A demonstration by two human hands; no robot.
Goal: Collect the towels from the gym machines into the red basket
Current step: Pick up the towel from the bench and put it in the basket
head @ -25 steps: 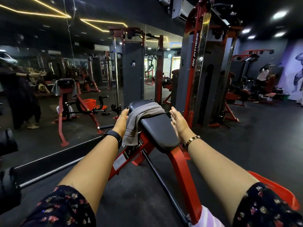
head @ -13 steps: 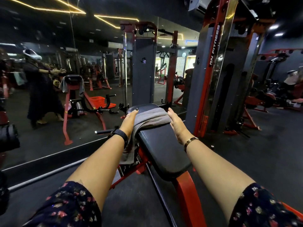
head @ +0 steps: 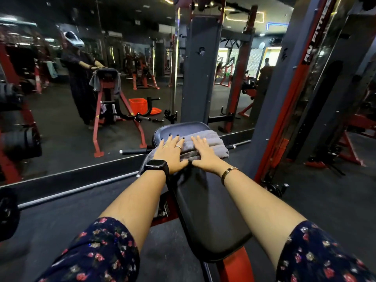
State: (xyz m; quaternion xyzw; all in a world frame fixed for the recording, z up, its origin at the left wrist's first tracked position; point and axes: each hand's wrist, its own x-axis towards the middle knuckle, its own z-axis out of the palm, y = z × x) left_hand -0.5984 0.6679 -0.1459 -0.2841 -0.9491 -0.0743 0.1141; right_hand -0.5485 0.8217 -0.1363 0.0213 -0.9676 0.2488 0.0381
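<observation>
A: Hands?
B: Left hand and right hand both flat, fingers spread, palms down on the grey towel, side by side.
A: Towel where?
B: Draped over the far end of the black pad, hanging off its left edge. Red basket on the floor, seen in the mirror.

a gym: red-framed weight machines on dark rubber flooring, a padded bench, and a wall mirror
</observation>
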